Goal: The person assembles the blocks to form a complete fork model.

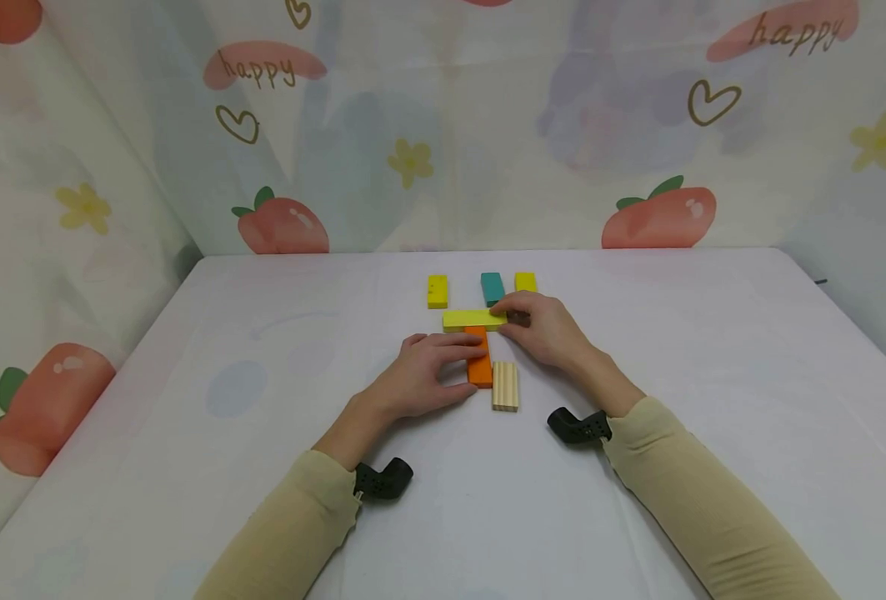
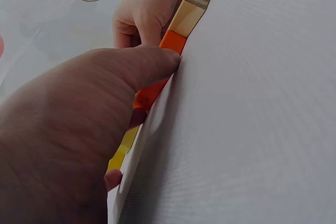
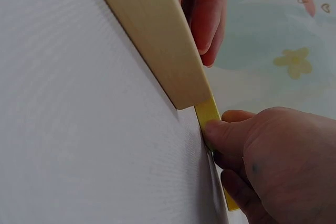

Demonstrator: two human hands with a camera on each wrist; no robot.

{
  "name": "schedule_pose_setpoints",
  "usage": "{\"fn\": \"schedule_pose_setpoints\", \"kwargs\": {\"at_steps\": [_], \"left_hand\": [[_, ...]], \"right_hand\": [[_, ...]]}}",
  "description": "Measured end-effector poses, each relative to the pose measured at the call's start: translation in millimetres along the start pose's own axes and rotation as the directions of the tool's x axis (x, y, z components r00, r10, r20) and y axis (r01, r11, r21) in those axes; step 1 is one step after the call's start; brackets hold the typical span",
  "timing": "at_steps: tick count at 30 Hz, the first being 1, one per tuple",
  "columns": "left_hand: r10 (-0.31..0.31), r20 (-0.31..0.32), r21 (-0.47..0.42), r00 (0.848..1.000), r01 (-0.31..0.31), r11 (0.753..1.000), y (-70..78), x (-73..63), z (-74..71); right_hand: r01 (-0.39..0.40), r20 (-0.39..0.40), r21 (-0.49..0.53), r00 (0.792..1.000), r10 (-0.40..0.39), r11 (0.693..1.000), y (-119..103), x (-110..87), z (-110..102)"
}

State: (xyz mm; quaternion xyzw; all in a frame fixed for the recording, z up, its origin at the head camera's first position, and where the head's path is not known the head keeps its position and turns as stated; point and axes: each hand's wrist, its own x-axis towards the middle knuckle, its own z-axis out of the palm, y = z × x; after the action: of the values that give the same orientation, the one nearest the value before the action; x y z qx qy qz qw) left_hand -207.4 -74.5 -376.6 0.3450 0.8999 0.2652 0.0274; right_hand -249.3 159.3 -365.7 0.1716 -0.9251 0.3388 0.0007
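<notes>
Two sleeves (image 1: 292,508) come in from the near side of the orange block (image 1: 480,372), each with a black wrist camera (image 1: 384,480) at its cuff. The orange block lies on the white table (image 1: 488,517). The wood block (image 1: 505,387) is just right of the orange block, set a little nearer. The yellow bar (image 1: 465,318) lies crosswise at the orange block's far end; whether the two touch I cannot tell. Beyond that come a yellow block (image 1: 437,292) left of the orange block's line, the teal block (image 1: 492,288) slightly right of it, and a second yellow block (image 1: 525,281) farther right, partly blocked by the right hand (image 1: 551,329). The printed cloth (image 1: 473,200) hangs well beyond the orange block

Counted: one orange block, one wood block, one yellow bar, two yellow blocks, one teal block

The left hand (image 1: 431,375) reaches over from the orange block's left and grips it, thumb at its near end, fingers over its far part. The right hand, beyond and right of the orange block, pinches the yellow bar's right end between thumb and fingers. The hands are near each other but apart
</notes>
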Motion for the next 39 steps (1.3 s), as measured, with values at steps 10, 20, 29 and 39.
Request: {"fn": "schedule_pose_setpoints", "kwargs": {"at_steps": [10, 20, 29, 39], "left_hand": [[-0.004, -0.009, -0.013, 1.0, 0.004, 1.0, -0.2, -0.1, -0.7], [-0.017, 0.004, -0.028, 1.0, 0.017, 0.999, -0.1, -0.4, -0.3], [-0.022, 0.014, -0.018, 1.0, 0.022, 1.0, 0.6, -0.9, -0.4], [-0.014, 0.01, -0.017, 1.0, 0.014, 1.0, 0.3, 0.0, 0.0]], "right_hand": [[0.011, 0.008, -0.037, 1.0, -0.011, 0.999, -0.5, 0.3, -0.7], [0.011, 0.005, -0.046, 1.0, -0.011, 0.999, -1.2, -0.3, -0.5], [0.005, 0.005, -0.052, 1.0, -0.005, 0.999, 0.4, 0.2, 0.7], [0.015, 0.006, -0.032, 1.0, -0.015, 0.999, 1.1, 0.3, 0.4]]}}
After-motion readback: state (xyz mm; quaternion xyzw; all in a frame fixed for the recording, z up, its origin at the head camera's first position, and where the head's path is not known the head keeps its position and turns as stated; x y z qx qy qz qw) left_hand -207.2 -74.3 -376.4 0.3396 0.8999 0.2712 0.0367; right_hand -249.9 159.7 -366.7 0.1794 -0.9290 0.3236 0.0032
